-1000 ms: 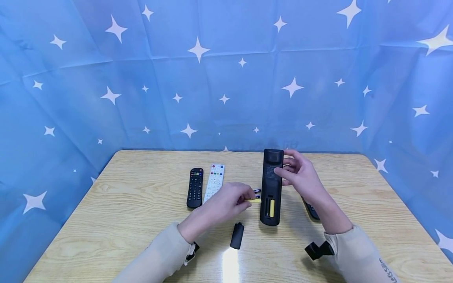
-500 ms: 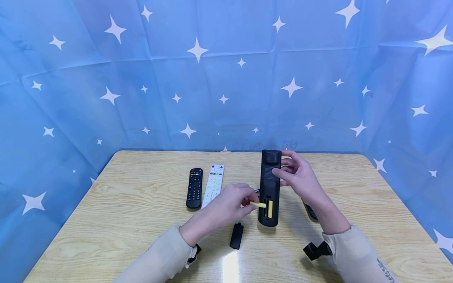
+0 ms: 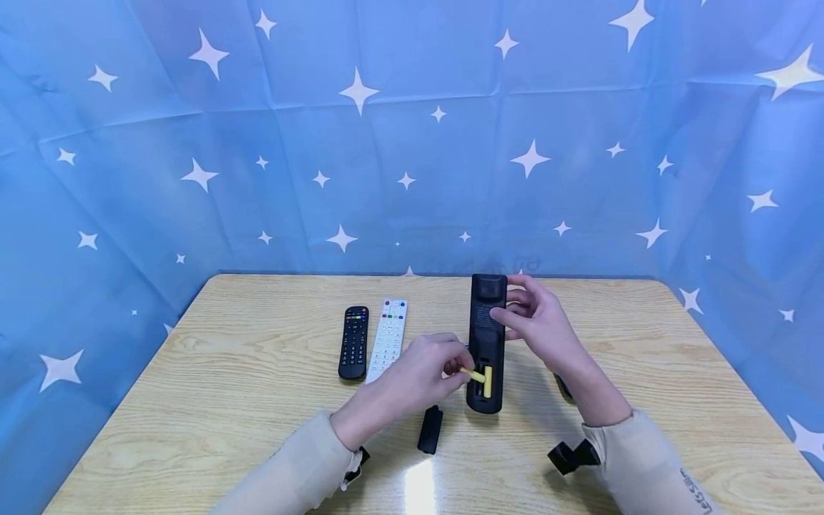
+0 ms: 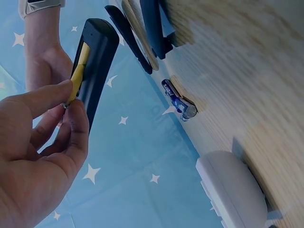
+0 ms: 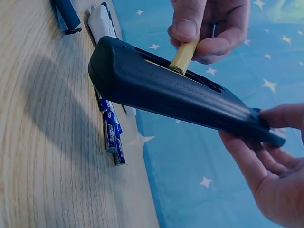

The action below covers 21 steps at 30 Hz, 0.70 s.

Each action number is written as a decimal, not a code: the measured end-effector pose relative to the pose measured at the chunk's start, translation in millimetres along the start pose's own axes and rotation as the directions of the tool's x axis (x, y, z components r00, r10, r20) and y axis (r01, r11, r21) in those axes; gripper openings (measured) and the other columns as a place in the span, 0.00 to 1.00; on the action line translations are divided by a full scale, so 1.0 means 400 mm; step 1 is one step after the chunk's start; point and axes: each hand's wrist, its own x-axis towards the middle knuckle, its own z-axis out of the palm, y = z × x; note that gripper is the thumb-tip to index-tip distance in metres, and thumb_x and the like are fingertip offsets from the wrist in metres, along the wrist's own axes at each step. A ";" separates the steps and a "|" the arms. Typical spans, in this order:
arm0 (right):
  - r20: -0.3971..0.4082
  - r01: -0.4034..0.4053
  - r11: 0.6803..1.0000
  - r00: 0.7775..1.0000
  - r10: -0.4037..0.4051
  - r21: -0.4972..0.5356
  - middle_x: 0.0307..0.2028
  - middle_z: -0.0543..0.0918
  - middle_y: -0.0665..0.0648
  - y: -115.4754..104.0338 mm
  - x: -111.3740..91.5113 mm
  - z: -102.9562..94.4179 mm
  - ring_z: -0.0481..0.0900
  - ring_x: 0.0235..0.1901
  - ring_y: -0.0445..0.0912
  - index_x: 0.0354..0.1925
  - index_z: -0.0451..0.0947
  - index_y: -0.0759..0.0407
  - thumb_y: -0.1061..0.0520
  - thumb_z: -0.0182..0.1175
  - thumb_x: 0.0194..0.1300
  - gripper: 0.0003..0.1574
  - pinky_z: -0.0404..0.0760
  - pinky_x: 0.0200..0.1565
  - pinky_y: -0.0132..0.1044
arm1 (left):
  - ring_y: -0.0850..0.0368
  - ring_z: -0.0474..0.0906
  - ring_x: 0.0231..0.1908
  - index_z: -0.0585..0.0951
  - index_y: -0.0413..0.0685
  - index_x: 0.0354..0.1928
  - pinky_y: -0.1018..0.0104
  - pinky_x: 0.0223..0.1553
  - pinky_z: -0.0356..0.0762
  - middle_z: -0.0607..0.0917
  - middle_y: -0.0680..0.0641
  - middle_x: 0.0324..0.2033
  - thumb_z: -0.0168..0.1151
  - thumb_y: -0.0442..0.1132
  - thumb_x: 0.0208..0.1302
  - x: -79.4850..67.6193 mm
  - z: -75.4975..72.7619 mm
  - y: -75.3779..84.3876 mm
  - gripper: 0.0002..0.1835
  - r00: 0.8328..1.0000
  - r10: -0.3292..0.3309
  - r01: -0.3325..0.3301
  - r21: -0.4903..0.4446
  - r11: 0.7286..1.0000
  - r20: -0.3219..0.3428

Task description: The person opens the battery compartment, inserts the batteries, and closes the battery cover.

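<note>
My right hand (image 3: 537,318) grips a black remote control (image 3: 487,343) by its upper part, its back turned toward me and held above the table. The battery bay at its lower end is uncovered, and one yellow battery (image 3: 488,383) lies in its right side. Between thumb and fingertips my left hand (image 3: 431,368) pinches a second yellow battery (image 5: 184,56), slanted, with its far end at the bay's opening. A loose black battery cover (image 3: 430,429) lies on the table below the left hand.
On the wooden table (image 3: 257,400), a black remote (image 3: 354,343) and a white remote (image 3: 389,332) lie to the left. Several blue batteries (image 5: 111,130) lie behind the held remote. Another dark remote (image 3: 563,388) is partly hidden by the right forearm.
The left hand has brought its yellow battery rightward, from beside the remote to over the open bay. The right hand and its remote have shifted slightly left.
</note>
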 end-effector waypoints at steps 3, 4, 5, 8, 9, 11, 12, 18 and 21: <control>-0.004 0.000 1.000 1.000 0.000 -0.004 0.49 0.77 0.66 0.002 0.001 0.001 0.81 0.41 0.47 0.68 0.57 0.60 0.58 0.63 0.65 0.39 0.84 0.35 0.45 | 0.70 0.75 0.32 0.81 0.45 0.41 0.83 0.34 0.73 0.81 0.54 0.34 0.68 0.33 0.59 0.002 0.003 0.001 0.08 1.000 -0.006 0.006 -0.018 1.000 -0.015; -0.004 -0.001 1.000 1.000 0.001 -0.002 0.48 0.77 0.66 0.002 0.002 0.002 0.81 0.41 0.47 0.68 0.58 0.60 0.58 0.63 0.65 0.38 0.84 0.35 0.45 | 0.70 0.75 0.32 0.80 0.45 0.42 0.83 0.34 0.73 0.81 0.53 0.34 0.68 0.32 0.59 0.003 0.003 0.002 0.10 1.000 -0.009 0.008 -0.025 1.000 -0.021; -0.004 -0.001 1.000 1.000 0.001 -0.001 0.48 0.77 0.66 0.003 0.002 0.003 0.81 0.41 0.47 0.67 0.58 0.59 0.58 0.63 0.65 0.38 0.84 0.35 0.45 | 0.70 0.75 0.32 0.80 0.45 0.44 0.82 0.34 0.73 0.81 0.53 0.34 0.68 0.32 0.59 0.004 0.004 0.002 0.11 1.000 -0.012 0.011 -0.035 0.999 -0.027; -0.003 0.000 1.000 1.000 0.000 0.005 0.48 0.77 0.66 0.003 0.003 0.005 0.81 0.41 0.48 0.67 0.59 0.59 0.58 0.64 0.64 0.37 0.84 0.35 0.45 | 0.69 0.75 0.32 0.78 0.45 0.46 0.82 0.34 0.73 0.81 0.53 0.34 0.67 0.31 0.59 0.006 0.007 0.002 0.13 0.999 -0.012 0.009 -0.054 0.998 -0.048; -0.003 -0.001 1.000 1.000 0.001 0.008 0.48 0.77 0.66 0.003 0.003 0.006 0.81 0.41 0.48 0.67 0.59 0.59 0.58 0.64 0.64 0.37 0.84 0.35 0.45 | 0.69 0.75 0.32 0.78 0.45 0.46 0.82 0.34 0.73 0.81 0.53 0.34 0.67 0.31 0.58 0.006 0.008 0.002 0.14 0.999 -0.008 0.005 -0.058 0.998 -0.054; -0.002 -0.003 1.000 1.000 0.003 0.012 0.48 0.77 0.66 0.004 0.002 0.007 0.80 0.41 0.48 0.67 0.59 0.59 0.58 0.64 0.64 0.37 0.84 0.36 0.46 | 0.68 0.76 0.31 0.78 0.44 0.45 0.82 0.34 0.73 0.81 0.52 0.34 0.67 0.30 0.58 0.007 0.009 0.003 0.14 0.998 0.002 -0.006 -0.062 0.998 -0.065; -0.001 -0.004 1.000 1.000 0.004 0.014 0.48 0.77 0.66 0.004 0.002 0.008 0.80 0.41 0.48 0.67 0.59 0.59 0.58 0.64 0.64 0.37 0.84 0.36 0.46 | 0.69 0.76 0.31 0.78 0.44 0.45 0.82 0.34 0.73 0.82 0.52 0.34 0.67 0.30 0.58 0.007 0.010 0.003 0.13 0.998 0.007 -0.012 -0.062 0.998 -0.069; 0.001 0.009 1.000 1.000 -0.009 0.025 0.48 0.77 0.66 0.002 0.002 0.010 0.81 0.41 0.48 0.67 0.60 0.59 0.58 0.63 0.65 0.36 0.84 0.36 0.48 | 0.73 0.74 0.32 0.78 0.45 0.45 0.82 0.35 0.74 0.82 0.53 0.36 0.67 0.29 0.58 0.005 0.017 0.003 0.13 0.996 0.034 -0.040 -0.061 0.997 -0.086; 0.005 0.015 1.000 1.000 -0.015 0.026 0.48 0.77 0.67 0.001 0.002 0.011 0.82 0.41 0.49 0.67 0.60 0.59 0.59 0.63 0.65 0.36 0.84 0.37 0.49 | 0.72 0.74 0.33 0.78 0.44 0.44 0.83 0.36 0.73 0.82 0.53 0.36 0.66 0.29 0.59 0.005 0.021 0.004 0.12 0.995 0.047 -0.052 -0.061 0.997 -0.092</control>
